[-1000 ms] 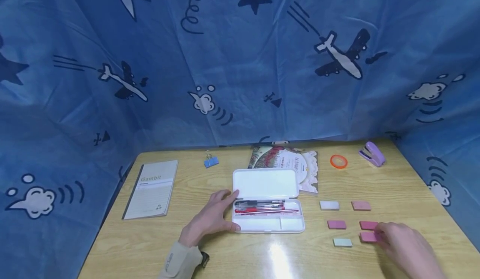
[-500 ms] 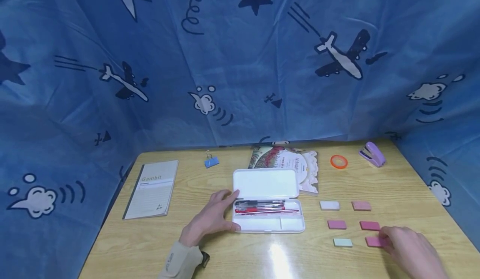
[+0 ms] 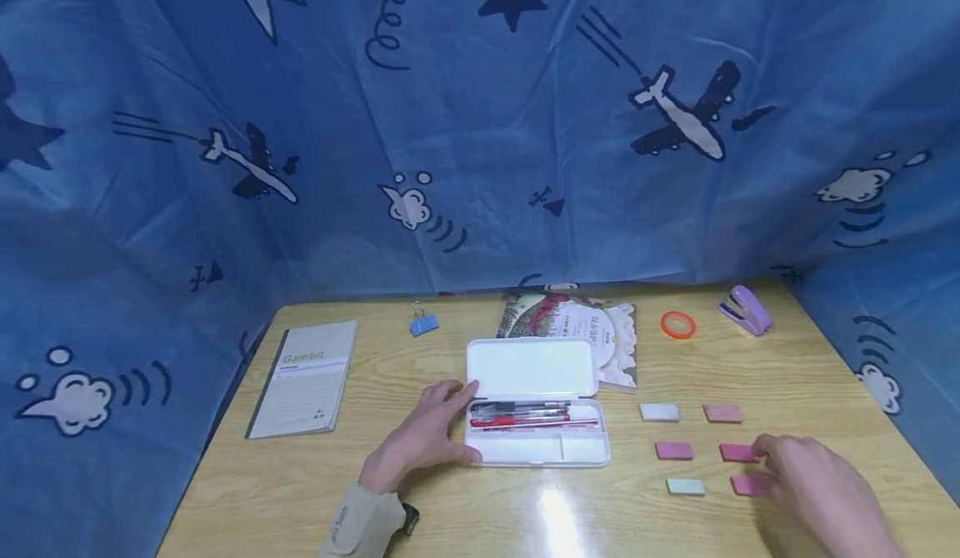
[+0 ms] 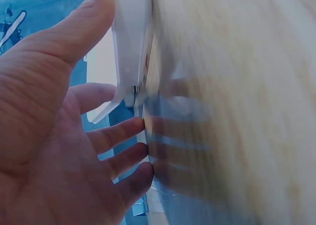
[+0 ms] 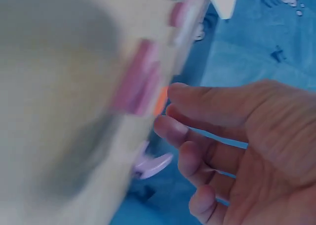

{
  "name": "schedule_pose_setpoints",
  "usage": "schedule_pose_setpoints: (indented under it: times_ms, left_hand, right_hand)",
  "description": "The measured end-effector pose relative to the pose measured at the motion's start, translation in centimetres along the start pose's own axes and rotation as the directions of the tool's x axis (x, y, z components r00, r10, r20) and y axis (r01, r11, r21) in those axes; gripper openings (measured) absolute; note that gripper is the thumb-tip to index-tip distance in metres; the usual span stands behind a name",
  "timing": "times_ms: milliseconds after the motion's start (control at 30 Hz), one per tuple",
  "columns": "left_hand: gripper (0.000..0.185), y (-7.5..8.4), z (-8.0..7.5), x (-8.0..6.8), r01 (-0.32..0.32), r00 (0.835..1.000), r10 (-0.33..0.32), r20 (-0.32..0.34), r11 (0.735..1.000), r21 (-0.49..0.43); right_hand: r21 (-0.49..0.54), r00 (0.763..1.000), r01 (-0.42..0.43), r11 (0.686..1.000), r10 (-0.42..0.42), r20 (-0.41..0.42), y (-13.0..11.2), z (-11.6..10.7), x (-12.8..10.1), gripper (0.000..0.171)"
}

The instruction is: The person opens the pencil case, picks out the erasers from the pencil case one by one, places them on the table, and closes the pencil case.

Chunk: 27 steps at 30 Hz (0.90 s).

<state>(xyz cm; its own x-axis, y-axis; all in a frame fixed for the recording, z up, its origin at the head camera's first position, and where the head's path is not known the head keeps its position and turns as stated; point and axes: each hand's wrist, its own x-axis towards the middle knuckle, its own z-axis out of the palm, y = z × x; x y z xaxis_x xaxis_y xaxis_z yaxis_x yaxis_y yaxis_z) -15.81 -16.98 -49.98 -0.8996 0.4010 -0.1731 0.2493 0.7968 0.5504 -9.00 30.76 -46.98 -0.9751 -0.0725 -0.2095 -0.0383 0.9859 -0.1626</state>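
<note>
A white pencil case [image 3: 525, 451] lies with its lid [image 3: 532, 366] folded back and several pens [image 3: 517, 419] inside. My left hand [image 3: 426, 433] rests against its left side, thumb at the front corner and index finger by the lid. In the left wrist view the other fingers [image 4: 126, 160] extend past the case, fairly straight. My right hand [image 3: 813, 483] hovers at the right end of a red eraser-like block [image 3: 738, 453], fingers loosely bent. In front of that lies a pink block [image 3: 748, 485], partly covered by the hand. The right wrist view shows nothing between thumb and fingers.
Left of these two lie a purple block [image 3: 673, 451] and a mint block [image 3: 686, 487]; behind are white [image 3: 659, 413] and dusty pink [image 3: 722, 413] ones. Farther back stand a stapler [image 3: 746, 311], orange tape [image 3: 678, 324], a picture book [image 3: 622, 358], binder clip [image 3: 423, 324] and notebook [image 3: 303, 383].
The pink block has slid toward the front right, away from the red block, under my right hand. That hand has since let it go and moved back to the red block. My left hand stays put.
</note>
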Motion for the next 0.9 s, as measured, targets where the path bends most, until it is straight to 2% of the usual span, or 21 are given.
schedule_pose_setpoints:
  times_ms: [67,133,233,300,433,467,533,700,767,900]
  left_hand:
    - [0.109,0.0,0.0,0.0,0.003,1.0,-0.003,-0.001,1.0,0.004]
    - [0.109,0.0,-0.1,0.0,0.003,1.0,-0.003,0.001,1.0,0.006]
    - [0.109,0.0,-0.1,0.0,0.0,1.0,0.0,-0.001,1.0,0.005]
    - [0.109,0.0,-0.1,0.0,-0.001,1.0,0.001,0.0,1.0,0.006]
    - [0.11,0.1,-0.2,0.0,-0.002,1.0,0.002,0.002,1.0,0.005]
    - [0.11,0.2,-0.2,0.0,-0.001,1.0,0.001,0.004,1.0,0.007]
    - [0.109,0.3,-0.2,0.1,-0.004,1.0,0.004,0.003,1.0,0.007]
    - [0.11,0.4,-0.1,0.2,-0.015,1.0,0.015,0.001,0.999,0.037]
    - [0.11,0.4,0.0,0.2,-0.021,1.0,0.021,-0.006,0.997,0.068]
    - [0.109,0.7,-0.1,-0.2,-0.032,0.999,0.038,-0.038,0.989,0.142]
  right_hand:
    - [0.016,0.996,0.049,0.999,-0.047,-0.075,-1.1,-0.9,0.6,0.018]
    - [0.019,0.979,0.121,0.992,-0.117,-0.165,-2.7,-1.5,1.6,0.021]
    - [0.013,0.924,0.233,0.972,-0.217,-0.316,-5.7,-1.7,3.2,0.023]
    - [0.02,0.885,0.299,0.954,-0.269,-0.381,-7.8,-1.7,4.6,0.024]
    - [0.027,0.813,0.401,0.915,-0.343,-0.47,-11.5,-1.4,7.8,0.037]
    - [0.019,0.804,0.414,0.91,-0.355,-0.477,-12.3,-1.3,8.5,0.041]
    - [0.002,0.801,0.417,0.909,-0.366,-0.474,-13.5,-1.2,9.9,0.05]
    - [-0.021,0.826,0.384,0.923,-0.354,-0.438,-15.0,-0.9,11.7,0.055]
    - [-0.022,0.818,0.386,0.922,-0.354,-0.454,-15.2,-0.7,11.9,0.052]
    - [-0.037,0.782,0.406,0.913,-0.369,-0.503,-15.4,-0.7,11.6,0.048]
